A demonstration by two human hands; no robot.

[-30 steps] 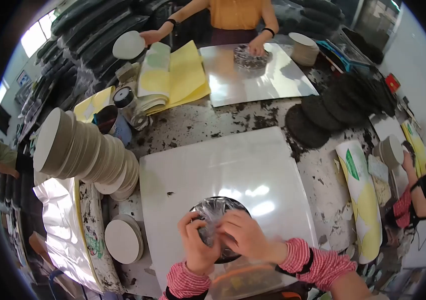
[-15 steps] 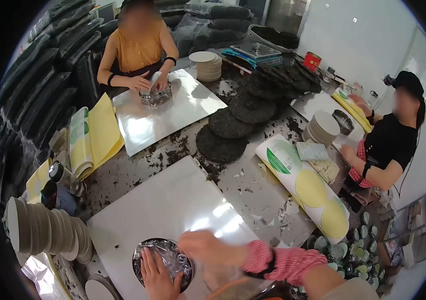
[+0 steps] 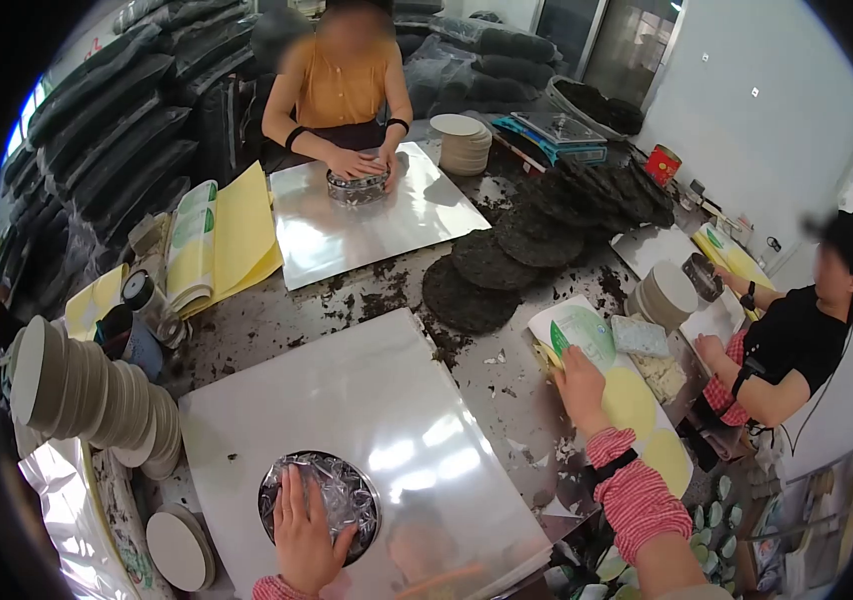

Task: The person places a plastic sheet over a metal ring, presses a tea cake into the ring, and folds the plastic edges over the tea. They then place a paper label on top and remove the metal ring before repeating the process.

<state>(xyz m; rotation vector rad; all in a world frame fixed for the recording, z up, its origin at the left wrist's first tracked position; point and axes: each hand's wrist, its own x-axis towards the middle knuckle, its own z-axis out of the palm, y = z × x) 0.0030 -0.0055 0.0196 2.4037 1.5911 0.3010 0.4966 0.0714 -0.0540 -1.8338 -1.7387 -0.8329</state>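
Observation:
My left hand [image 3: 307, 540] lies flat, fingers stretched, on crumpled clear plastic film [image 3: 349, 490] inside a round metal ring [image 3: 375, 530]. The ring rests on a shiny metal sheet [image 3: 287, 410]; what lies under the film is hard to make out. Out to the right, my right hand [image 3: 581, 388] has its fingers bent on the near-left edge of a curled stack of printed wrapping paper [image 3: 627, 395], white and green with yellow circles. Its fingertips seem to pinch that edge.
Dark round cakes [image 3: 472, 295] overlap across the table's middle. Stacks of pale discs [image 3: 87, 395] and a jar [image 3: 152, 300] stand at left. Opposite, a person [image 3: 347, 90] presses a similar ring; another person [image 3: 797, 310] works at right. Small white-green cups [image 3: 712, 520] are at lower right.
My right hand has moved from beside the ring, up and right, to the wrapping paper. My left hand stays on the film. The view has shifted; the person at right now lifts a ring.

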